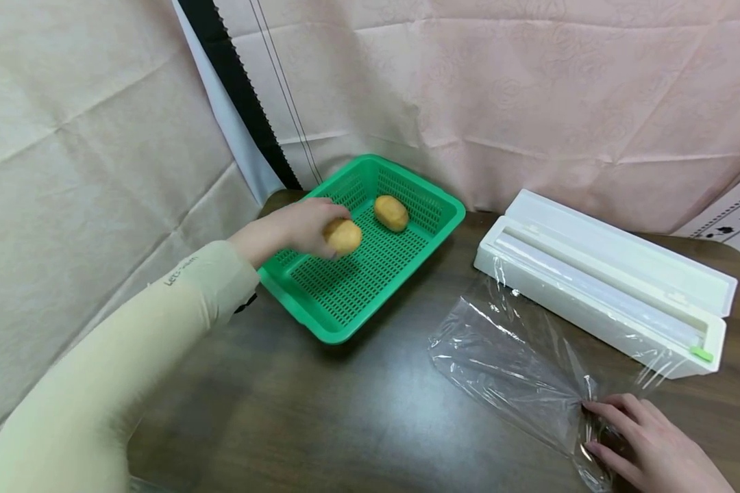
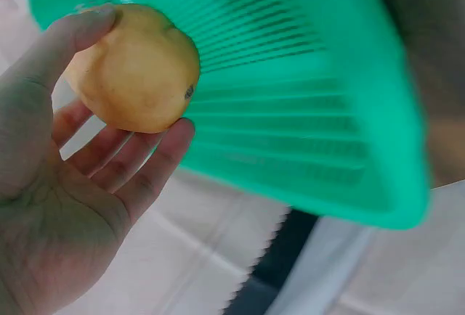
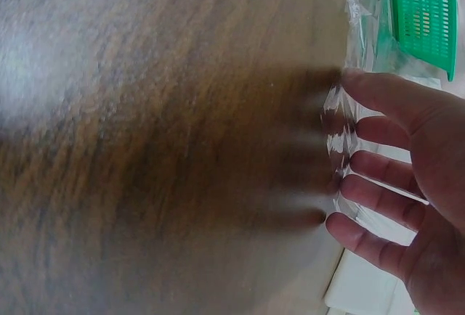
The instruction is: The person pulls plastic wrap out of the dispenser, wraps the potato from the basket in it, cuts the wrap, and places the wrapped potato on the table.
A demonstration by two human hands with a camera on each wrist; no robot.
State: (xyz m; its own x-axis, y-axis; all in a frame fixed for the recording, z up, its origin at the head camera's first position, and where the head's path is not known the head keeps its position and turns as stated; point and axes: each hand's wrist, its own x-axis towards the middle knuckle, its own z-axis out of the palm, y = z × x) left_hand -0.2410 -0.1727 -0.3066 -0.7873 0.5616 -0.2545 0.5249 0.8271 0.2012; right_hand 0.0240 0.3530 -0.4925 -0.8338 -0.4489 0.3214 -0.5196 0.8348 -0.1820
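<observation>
My left hand (image 1: pixel 311 227) holds a yellow-brown potato (image 1: pixel 343 237) between thumb and fingers, over the left side of a green perforated plastic basket (image 1: pixel 401 284). In the left wrist view the potato (image 2: pixel 134 68) shows a small dark spot. A second potato (image 1: pixel 391 213) lies inside the basket near its back. At the lower right, my right hand (image 1: pixel 647 438) touches the gathered edge of a sheet of clear plastic wrap (image 1: pixel 506 349). Its fingertips are spread apart on the film in the right wrist view, against the dark wooden table.
A white wrap dispenser box (image 1: pixel 598 308) stands at the right with its lid (image 1: pixel 629 250) raised, a roll inside and a green piece (image 1: pixel 701 354) at one end. The film runs from it onto the wooden table (image 1: pixel 271 404). Pale cloth (image 1: pixel 530 103) hangs behind.
</observation>
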